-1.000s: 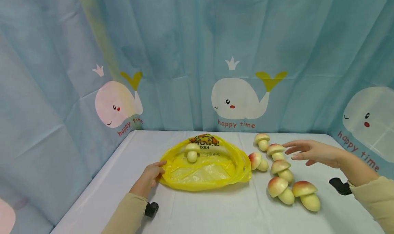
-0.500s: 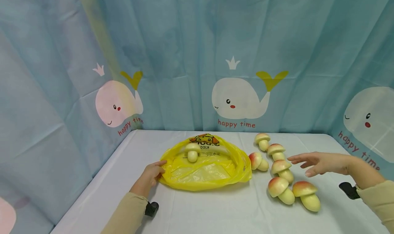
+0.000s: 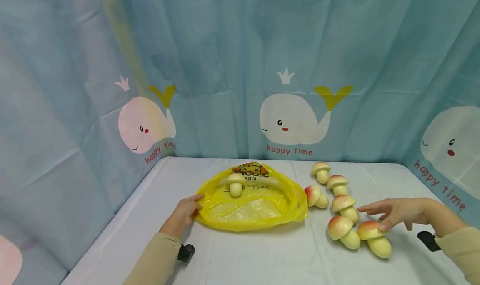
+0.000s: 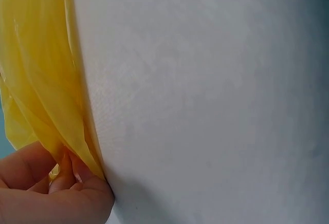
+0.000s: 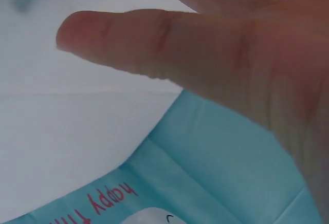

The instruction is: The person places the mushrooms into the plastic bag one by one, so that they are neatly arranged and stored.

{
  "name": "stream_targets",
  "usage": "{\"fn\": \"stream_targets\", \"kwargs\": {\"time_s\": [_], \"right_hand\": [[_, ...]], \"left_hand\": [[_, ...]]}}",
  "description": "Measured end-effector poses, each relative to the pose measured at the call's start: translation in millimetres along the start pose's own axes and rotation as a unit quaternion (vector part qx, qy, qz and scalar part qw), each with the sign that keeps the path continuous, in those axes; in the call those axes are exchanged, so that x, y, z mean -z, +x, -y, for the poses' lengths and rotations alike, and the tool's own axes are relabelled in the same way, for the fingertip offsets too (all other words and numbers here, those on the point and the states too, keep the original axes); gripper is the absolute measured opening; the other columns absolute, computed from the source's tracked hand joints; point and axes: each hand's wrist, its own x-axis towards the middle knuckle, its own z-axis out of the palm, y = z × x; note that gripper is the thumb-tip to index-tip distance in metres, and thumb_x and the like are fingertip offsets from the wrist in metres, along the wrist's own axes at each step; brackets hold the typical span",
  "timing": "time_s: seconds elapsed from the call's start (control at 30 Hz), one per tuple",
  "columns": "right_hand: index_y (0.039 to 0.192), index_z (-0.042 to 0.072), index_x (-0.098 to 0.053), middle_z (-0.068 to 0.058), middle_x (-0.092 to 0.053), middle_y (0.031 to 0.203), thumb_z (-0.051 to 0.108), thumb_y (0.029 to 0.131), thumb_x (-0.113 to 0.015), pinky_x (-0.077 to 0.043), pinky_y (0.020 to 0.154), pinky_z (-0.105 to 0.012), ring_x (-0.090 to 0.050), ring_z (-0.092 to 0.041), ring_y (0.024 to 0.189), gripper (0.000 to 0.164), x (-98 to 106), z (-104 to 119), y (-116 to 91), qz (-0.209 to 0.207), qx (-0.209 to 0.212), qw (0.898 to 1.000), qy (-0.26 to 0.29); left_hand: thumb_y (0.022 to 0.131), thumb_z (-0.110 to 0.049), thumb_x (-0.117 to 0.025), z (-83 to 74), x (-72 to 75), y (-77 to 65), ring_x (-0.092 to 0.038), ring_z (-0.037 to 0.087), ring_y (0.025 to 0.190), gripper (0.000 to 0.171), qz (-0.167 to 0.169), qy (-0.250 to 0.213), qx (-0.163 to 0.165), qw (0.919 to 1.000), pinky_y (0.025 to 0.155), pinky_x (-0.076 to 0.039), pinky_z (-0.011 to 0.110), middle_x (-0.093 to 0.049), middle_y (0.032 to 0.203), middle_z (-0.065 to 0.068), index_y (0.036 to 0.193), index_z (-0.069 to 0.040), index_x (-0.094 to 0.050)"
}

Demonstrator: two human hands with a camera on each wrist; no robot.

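Note:
A yellow plastic bag (image 3: 243, 224) lies open on the table, one toy mushroom (image 3: 236, 185) inside it. My left hand (image 3: 184, 212) pinches the bag's left rim; the left wrist view shows thumb and fingers closed on the yellow plastic (image 4: 38, 54). Over the right group of mushrooms hovers my right hand (image 3: 405, 212), fingers extended and holding nothing. Its thumb overlaps the cap of the front right mushroom (image 3: 378, 245); whether it touches, I cannot tell. Just left of the fingertips is another mushroom (image 3: 346, 210). In the right wrist view the thumb (image 5: 128, 39) is stretched out.
More mushrooms lie in the cluster: a front left one (image 3: 343, 233), one beside the bag (image 3: 316, 196), and two farther back, a nearer (image 3: 338, 186) and a farther one (image 3: 321, 172). A white cloth covers the table (image 3: 262, 260). Blue whale-print curtains (image 3: 225, 68) enclose it behind and at the sides.
My right hand has come down and nearer, from beside the back mushrooms to above the front right one. The left hand keeps its hold on the bag's rim.

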Motion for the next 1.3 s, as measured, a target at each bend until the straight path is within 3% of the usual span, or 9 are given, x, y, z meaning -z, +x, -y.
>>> {"fn": "stream_targets", "kwargs": {"time_s": [0.17, 0.37, 0.6, 0.83, 0.93, 1.17, 1.3], "right_hand": [[0.150, 0.008, -0.036, -0.040, -0.021, 0.148, 0.042, 0.087, -0.069, -0.027, 0.072, -0.086, -0.014, -0.072, 0.125, 0.078, -4.6, -9.2, 0.0, 0.014, -0.015, 0.999, 0.033], [0.148, 0.008, -0.039, -0.039, -0.021, 0.148, 0.038, 0.088, -0.070, -0.034, 0.069, -0.082, -0.013, -0.073, 0.124, 0.074, -10.5, -11.4, 1.8, 0.009, -0.014, 0.999, 0.044], [0.144, 0.003, -0.045, -0.039, -0.026, 0.144, 0.037, 0.088, -0.069, -0.043, 0.065, -0.072, -0.022, -0.070, 0.121, 0.070, -15.3, -12.7, 0.1, -0.008, -0.017, 0.999, 0.043], [0.143, -0.004, -0.039, -0.037, -0.031, 0.143, 0.038, 0.091, -0.066, -0.041, 0.069, -0.076, -0.025, -0.066, 0.123, 0.073, -17.0, -17.9, -0.7, -0.007, -0.015, 0.998, 0.060], [0.142, -0.004, -0.040, -0.036, -0.032, 0.143, 0.038, 0.091, -0.065, -0.042, 0.069, -0.075, -0.027, -0.064, 0.122, 0.071, -17.0, -19.8, -0.2, -0.005, -0.011, 0.998, 0.059], [0.139, 0.000, -0.048, -0.027, -0.042, 0.141, 0.035, 0.090, -0.066, -0.049, 0.064, -0.058, -0.041, -0.046, 0.117, 0.063, -12.6, -17.4, -1.2, -0.005, 0.015, 0.998, 0.056], [0.137, 0.007, -0.051, -0.026, -0.043, 0.140, 0.034, 0.090, -0.065, -0.047, 0.067, -0.058, -0.043, -0.047, 0.116, 0.056, -9.3, -14.3, -6.8, -0.021, 0.013, 0.999, 0.027]], "left_hand": [[0.089, 0.016, -0.044, 0.3, -1.0, 2.6, -0.044, 0.028, 0.102, 0.053, 0.003, -0.002, -0.002, 1.0000, 0.079, -0.043, 0.024, -0.029, 0.148, 0.029, 0.142, 0.006, -0.043], [0.090, 0.015, -0.044, -0.5, 0.8, 0.0, -0.044, 0.026, 0.096, 0.053, 0.001, 0.005, -0.004, 1.0000, 0.075, -0.041, 0.023, -0.028, 0.149, 0.029, 0.142, 0.006, -0.043], [0.089, 0.016, -0.044, 1.4, 0.2, -2.9, -0.043, 0.024, 0.091, 0.054, 0.004, 0.008, -0.008, 0.9999, 0.074, -0.040, 0.023, -0.027, 0.149, 0.030, 0.142, 0.006, -0.043], [0.090, 0.016, -0.044, 0.1, -0.5, -0.2, -0.044, 0.028, 0.102, 0.052, -0.004, -0.002, 0.002, 1.0000, 0.082, -0.044, 0.026, -0.029, 0.148, 0.029, 0.141, 0.007, -0.044], [0.090, 0.015, -0.044, 0.4, 0.0, 0.1, -0.044, 0.027, 0.099, 0.052, -0.003, 0.000, 0.001, 1.0000, 0.081, -0.044, 0.025, -0.030, 0.147, 0.029, 0.141, 0.007, -0.044], [0.090, 0.015, -0.045, 0.2, 0.1, -1.7, -0.045, 0.023, 0.090, 0.052, -0.001, -0.001, -0.006, 1.0000, 0.072, -0.041, 0.022, -0.031, 0.146, 0.029, 0.141, 0.007, -0.043], [0.090, 0.016, -0.045, 0.3, -0.4, -2.3, -0.045, 0.023, 0.089, 0.052, -0.002, -0.005, -0.005, 1.0000, 0.072, -0.041, 0.022, -0.030, 0.146, 0.030, 0.141, 0.008, -0.043]]}}
